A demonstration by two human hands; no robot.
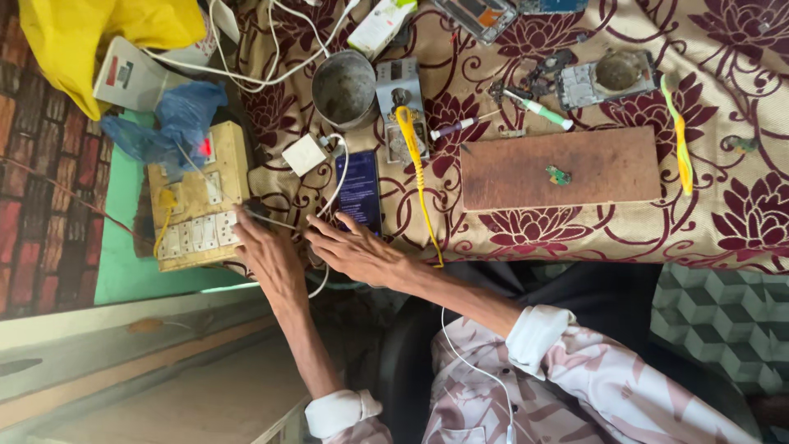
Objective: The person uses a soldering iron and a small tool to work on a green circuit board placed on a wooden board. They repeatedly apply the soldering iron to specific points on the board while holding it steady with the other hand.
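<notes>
I see my left hand [267,251] at the lower left of centre, fingers stretched toward the lower right corner of the switch board [197,197]; whether it pinches anything I cannot tell. My right hand [353,251] lies just beside it, open and flat, fingertips reaching the lower edge of the phone [359,189], whose screen glows dark blue. A thin white cable [339,177] runs down past the phone's left side and loops under both hands, so its lower stretch is hidden.

Around them the cloth-covered table [723,214] is crowded. A white adapter [304,154] sits between board and phone. Above the phone stands a grey metal cup [343,89], and to its right a small grey box [400,107] with a yellow cord [419,181] trailing down toward the table's edge. Right of centre lies a brown wooden board [567,168] with a tiny green part [559,174] on it. A blue plastic bag [177,123] overlaps the top of the switch board, and a yellow bag [90,37] fills the upper left corner.

Along the top edge, opened phone bodies are cut off and hard to make out.
</notes>
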